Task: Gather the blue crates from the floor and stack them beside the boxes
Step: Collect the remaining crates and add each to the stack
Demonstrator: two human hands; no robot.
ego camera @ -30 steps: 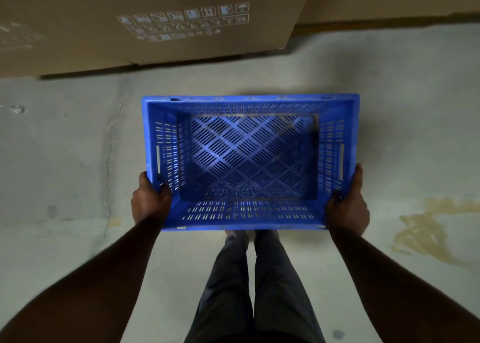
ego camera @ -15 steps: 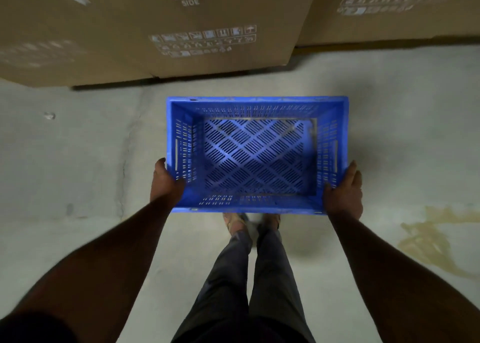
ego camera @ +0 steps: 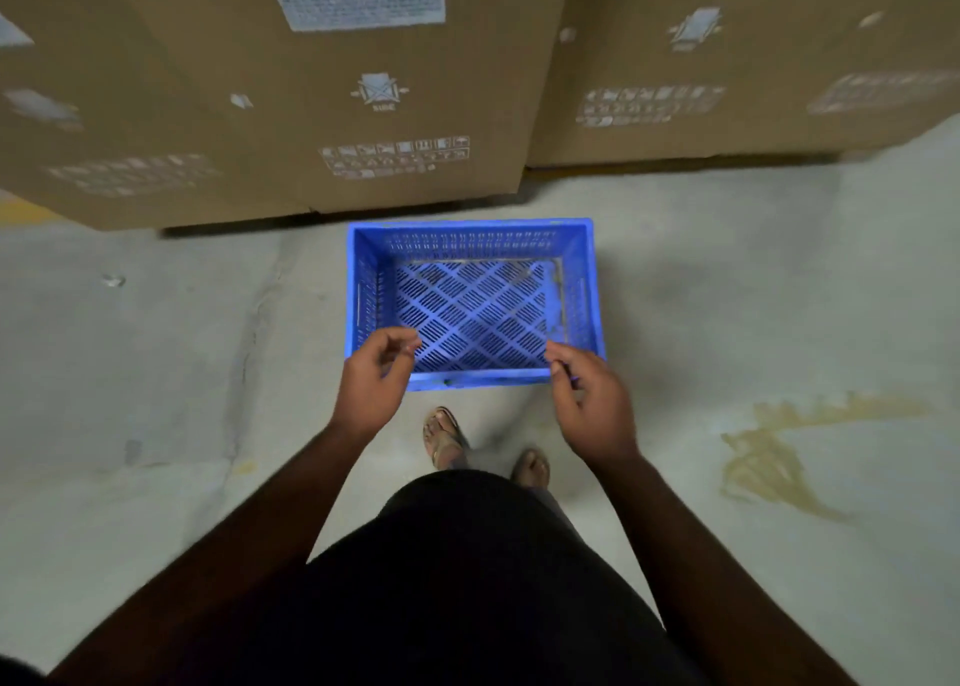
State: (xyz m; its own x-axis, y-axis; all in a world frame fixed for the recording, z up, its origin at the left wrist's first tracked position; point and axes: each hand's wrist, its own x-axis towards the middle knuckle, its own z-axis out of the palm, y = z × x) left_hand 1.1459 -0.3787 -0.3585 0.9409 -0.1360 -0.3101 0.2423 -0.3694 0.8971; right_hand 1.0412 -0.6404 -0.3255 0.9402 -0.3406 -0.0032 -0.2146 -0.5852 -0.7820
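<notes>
One blue perforated crate [ego camera: 472,249] stands empty on the concrete floor, right in front of the large cardboard boxes [ego camera: 270,93]. My left hand [ego camera: 374,379] hovers above the crate's near left corner, fingers loosely curled and holding nothing. My right hand [ego camera: 592,399] hovers above the near right corner, also empty with fingers apart. Neither hand touches the crate. No other crate is in view.
A second cardboard box [ego camera: 727,62] stands to the right of the first, with a narrow gap between them. My sandalled feet [ego camera: 447,438] are just behind the crate. A yellowish stain [ego camera: 769,451] marks the floor at the right, a crack [ego camera: 249,332] runs at the left.
The crate went from being carried in both hands down onto the floor by the boxes. Both hands have let go and lifted off its sides.
</notes>
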